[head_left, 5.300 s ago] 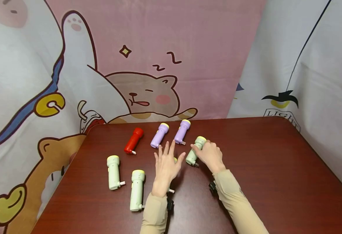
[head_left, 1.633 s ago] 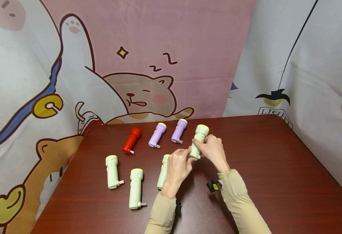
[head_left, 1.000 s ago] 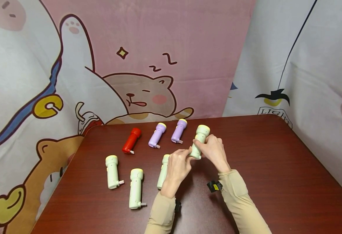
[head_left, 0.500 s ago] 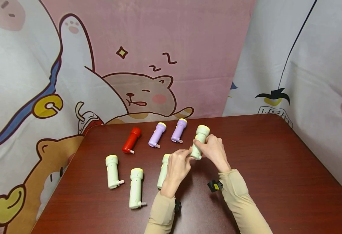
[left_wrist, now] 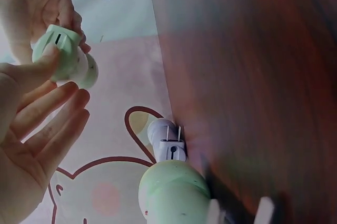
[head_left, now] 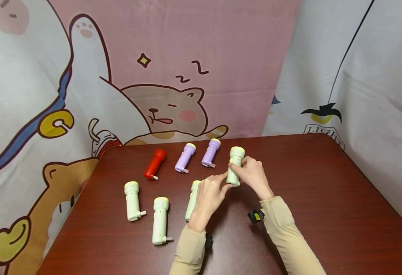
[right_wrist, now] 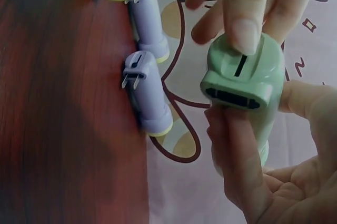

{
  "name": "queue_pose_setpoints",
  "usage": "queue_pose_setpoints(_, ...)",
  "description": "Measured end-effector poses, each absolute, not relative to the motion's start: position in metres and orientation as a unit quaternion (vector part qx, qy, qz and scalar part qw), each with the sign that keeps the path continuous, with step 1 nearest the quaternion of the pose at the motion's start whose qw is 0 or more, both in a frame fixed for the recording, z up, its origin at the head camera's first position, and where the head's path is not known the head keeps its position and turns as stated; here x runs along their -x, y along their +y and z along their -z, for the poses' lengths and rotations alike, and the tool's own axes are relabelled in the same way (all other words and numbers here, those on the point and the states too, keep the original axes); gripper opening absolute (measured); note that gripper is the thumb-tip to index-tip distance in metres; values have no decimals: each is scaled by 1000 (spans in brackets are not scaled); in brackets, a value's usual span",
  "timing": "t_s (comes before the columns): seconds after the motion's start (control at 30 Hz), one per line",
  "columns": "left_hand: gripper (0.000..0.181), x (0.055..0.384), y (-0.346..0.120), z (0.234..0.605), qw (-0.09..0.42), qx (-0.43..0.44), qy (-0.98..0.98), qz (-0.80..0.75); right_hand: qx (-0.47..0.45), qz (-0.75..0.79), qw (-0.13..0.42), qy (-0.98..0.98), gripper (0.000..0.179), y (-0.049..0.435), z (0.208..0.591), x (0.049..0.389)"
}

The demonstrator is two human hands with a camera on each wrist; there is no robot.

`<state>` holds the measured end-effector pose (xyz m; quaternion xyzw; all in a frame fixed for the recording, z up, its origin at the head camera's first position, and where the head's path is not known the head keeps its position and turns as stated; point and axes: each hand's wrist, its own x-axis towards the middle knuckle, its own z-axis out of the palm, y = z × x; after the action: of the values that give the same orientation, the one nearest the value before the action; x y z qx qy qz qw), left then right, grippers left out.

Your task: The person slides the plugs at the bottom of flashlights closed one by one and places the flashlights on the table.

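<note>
A pale green flashlight (head_left: 236, 168) with a yellow-rimmed head is held above the table, base toward me. My right hand (head_left: 253, 176) grips its barrel between thumb and fingers. At the base my left hand (head_left: 208, 194) presses with its thumb (left_wrist: 50, 58), its other fingers stretched out straight. In the right wrist view the base (right_wrist: 239, 76) shows a dark slot, with no prongs sticking out. Another green flashlight (head_left: 192, 202) lies partly hidden behind my left hand.
On the dark red table (head_left: 324, 214) lie two more green flashlights (head_left: 132, 202) at the left, a red flashlight (head_left: 155, 164) and two purple flashlights (head_left: 185, 157) toward the back. Metal prongs (head_left: 168, 239) stick out from several. A printed cloth (head_left: 242, 68) hangs behind the table.
The green flashlight has left the table in my right hand. My left hand has moved to its base, and its prongs no longer stick out. Over the last second the hands have barely moved.
</note>
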<state>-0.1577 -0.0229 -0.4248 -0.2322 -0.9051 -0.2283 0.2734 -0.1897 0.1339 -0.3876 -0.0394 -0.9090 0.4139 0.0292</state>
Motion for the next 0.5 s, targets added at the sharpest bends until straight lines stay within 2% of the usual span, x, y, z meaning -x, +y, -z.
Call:
queue_pose_setpoints(0.3, 25, 161, -28, 424, 311, 225, -896, 224, 47, -360, 33, -931, 45, 169, 396, 200)
queue_pose_setpoints(0.5, 26, 162, -34, 426, 308, 211, -900, 227, 51, -321, 34, -945, 48, 201, 402, 204)
